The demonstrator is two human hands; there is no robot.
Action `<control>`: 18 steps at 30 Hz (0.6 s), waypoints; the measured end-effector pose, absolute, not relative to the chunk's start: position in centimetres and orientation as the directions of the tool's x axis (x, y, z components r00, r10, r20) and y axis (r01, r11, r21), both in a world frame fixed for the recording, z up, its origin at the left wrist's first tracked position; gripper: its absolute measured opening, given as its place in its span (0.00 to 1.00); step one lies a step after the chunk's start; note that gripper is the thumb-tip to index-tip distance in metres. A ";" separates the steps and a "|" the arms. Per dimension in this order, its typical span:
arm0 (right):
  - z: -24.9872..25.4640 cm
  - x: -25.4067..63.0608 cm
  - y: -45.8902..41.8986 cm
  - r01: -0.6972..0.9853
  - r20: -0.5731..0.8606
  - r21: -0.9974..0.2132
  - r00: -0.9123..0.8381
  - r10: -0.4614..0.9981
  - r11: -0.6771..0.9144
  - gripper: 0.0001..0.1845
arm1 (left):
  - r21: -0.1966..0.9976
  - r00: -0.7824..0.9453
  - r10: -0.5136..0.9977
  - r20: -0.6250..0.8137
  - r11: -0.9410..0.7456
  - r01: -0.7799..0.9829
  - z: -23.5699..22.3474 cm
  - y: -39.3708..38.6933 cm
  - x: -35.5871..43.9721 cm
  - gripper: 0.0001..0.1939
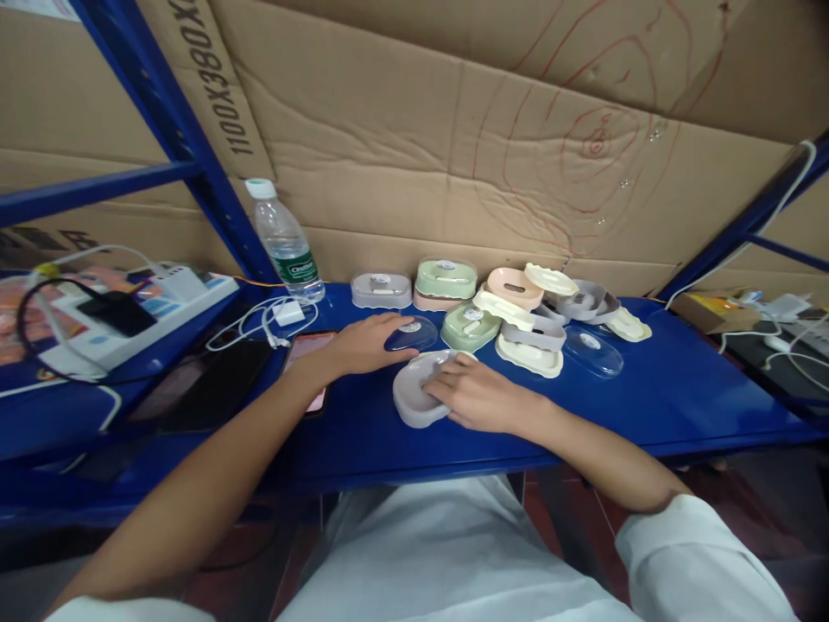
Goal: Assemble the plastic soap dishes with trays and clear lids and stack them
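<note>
A grey soap dish (409, 402) sits near the front of the blue table. My right hand (476, 393) has its fingers curled inside the dish and over its right side, closed on it; part of that side is hidden. Behind the dish lies a clear oval lid (418, 334) with a small label. At the lid's left end is my left hand (369, 344), open, thumb apart from the stretched fingers. The fingers reach over the lid's far side and the thumb points along its near side; whether they press on it I cannot tell. A green lidded soap dish (471, 326) stands just beyond.
Several soap dish parts, including a peach dish (515, 287) and another clear lid (594, 352), are heaped at the right. A grey lidded dish (381, 291), water bottle (291, 246), white cable (243, 324) and phone (309, 350) lie left. Cardboard (389, 155) walls the back.
</note>
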State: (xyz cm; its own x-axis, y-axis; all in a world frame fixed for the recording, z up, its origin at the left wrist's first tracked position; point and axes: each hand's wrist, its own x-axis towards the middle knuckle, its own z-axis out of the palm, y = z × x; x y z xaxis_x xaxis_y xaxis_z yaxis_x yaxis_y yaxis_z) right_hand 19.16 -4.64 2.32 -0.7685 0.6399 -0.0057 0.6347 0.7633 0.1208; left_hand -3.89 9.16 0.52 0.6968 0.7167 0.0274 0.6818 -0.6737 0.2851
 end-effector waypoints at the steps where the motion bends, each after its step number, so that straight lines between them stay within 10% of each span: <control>1: 2.2 18.9 -4.8 0.632 -0.008 0.150 -0.768 0.640 0.760 0.12 | 0.281 0.696 0.718 0.028 -0.674 0.683 0.5 9.2 -3.9 0.43; 7: 5.6 21.8 -6.1 0.597 0.219 -0.079 -0.771 0.598 0.798 0.14 | 0.259 0.697 0.717 0.001 -0.673 0.692 0.4 9.4 -3.9 0.44; 18: 9.2 43.0 1.2 0.935 0.571 -0.339 0.119 0.812 0.101 0.16 | 0.215 0.700 0.712 -0.050 -0.677 0.704 1.0 8.3 -3.3 0.44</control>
State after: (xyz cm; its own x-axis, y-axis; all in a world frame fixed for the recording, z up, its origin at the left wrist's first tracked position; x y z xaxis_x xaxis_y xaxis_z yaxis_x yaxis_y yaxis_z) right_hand 43.04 1.25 9.20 0.1187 0.8123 0.5710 0.9355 0.1013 -0.3385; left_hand -3.30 8.34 0.98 0.7001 0.7122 -0.0503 0.7040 -0.6769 0.2149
